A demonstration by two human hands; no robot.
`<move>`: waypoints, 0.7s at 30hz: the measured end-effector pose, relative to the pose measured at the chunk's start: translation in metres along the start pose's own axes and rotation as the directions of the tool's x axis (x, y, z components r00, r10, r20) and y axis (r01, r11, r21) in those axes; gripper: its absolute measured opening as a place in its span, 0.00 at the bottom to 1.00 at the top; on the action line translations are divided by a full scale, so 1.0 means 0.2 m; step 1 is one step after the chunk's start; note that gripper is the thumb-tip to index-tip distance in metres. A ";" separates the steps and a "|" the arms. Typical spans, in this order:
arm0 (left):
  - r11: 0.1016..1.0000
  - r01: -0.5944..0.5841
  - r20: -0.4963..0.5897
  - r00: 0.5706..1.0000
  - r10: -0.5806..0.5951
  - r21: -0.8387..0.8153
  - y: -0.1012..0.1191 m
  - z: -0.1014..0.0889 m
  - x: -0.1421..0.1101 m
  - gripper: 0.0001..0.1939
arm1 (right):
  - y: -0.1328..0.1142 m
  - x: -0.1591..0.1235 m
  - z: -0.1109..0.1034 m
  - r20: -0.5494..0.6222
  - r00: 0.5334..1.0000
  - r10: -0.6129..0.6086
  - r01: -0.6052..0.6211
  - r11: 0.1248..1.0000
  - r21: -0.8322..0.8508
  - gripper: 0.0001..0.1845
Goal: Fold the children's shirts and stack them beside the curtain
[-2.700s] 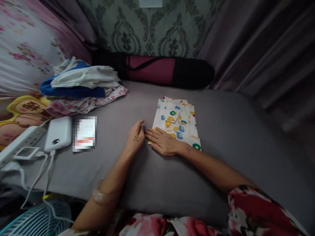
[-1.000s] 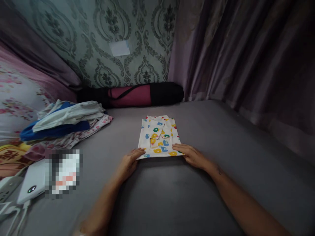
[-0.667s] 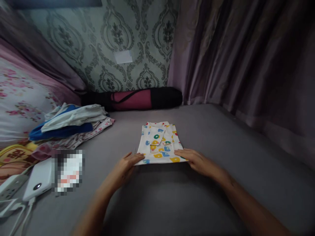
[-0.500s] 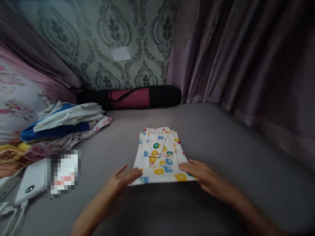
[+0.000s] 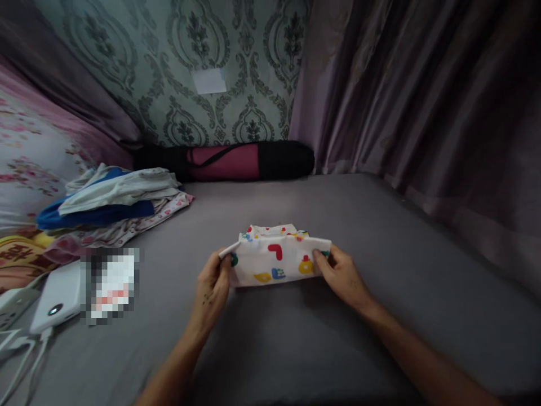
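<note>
On grey sheeting (image 5: 262, 349), part-raised printed cloth (image 5: 253, 262) hides its own middle.

left hand (image 5: 214, 276): bare, with a cluster of small dark dots (image 5: 207, 299) on the back near the wrist, dots separate and loosely grouped. left forearm (image 5: 180, 361): bare as far as the frame shows, narrow at the wrist, wider toward the lower edge, outline a bit soft there. right hand (image 5: 341, 276): bare too, small dark mark (image 5: 353, 283) near the wrist, fainter than the dots on the left, exact shape too small to read. right forearm (image 5: 406, 338): bare out to the frame edge, same taper, slightly blurred toward the elbow end.
</note>
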State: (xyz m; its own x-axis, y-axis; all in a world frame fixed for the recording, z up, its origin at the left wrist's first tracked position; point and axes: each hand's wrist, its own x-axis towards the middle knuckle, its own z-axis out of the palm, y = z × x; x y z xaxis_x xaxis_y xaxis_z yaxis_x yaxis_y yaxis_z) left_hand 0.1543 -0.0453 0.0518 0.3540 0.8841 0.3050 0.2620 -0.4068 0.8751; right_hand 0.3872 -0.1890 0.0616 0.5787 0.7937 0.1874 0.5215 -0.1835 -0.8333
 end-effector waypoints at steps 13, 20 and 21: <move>0.817 0.135 0.069 0.976 -0.208 0.561 -0.24 0.29 0.32 0.13 | 0.12 0.32 0.26 -0.013 0.982 0.188 -0.144 0.705 -0.694 0.16; 0.764 0.065 0.113 0.978 -0.177 0.642 -0.23 0.28 0.33 0.13 | 0.09 0.32 0.25 -0.041 0.969 0.242 -0.197 0.669 -0.717 0.18; 0.749 0.053 0.122 0.977 -0.177 0.661 -0.23 0.28 0.33 0.13 | 0.09 0.33 0.25 -0.040 0.967 0.250 -0.202 0.667 -0.717 0.19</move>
State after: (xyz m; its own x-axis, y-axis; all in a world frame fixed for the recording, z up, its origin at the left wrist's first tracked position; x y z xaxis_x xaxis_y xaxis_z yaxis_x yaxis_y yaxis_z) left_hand 0.2157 0.0185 0.0113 0.4091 0.9073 0.0970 0.8082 -0.4096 0.4231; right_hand 0.4023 -0.1112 0.0329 0.7154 0.6987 -0.0065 0.6805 -0.6988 -0.2206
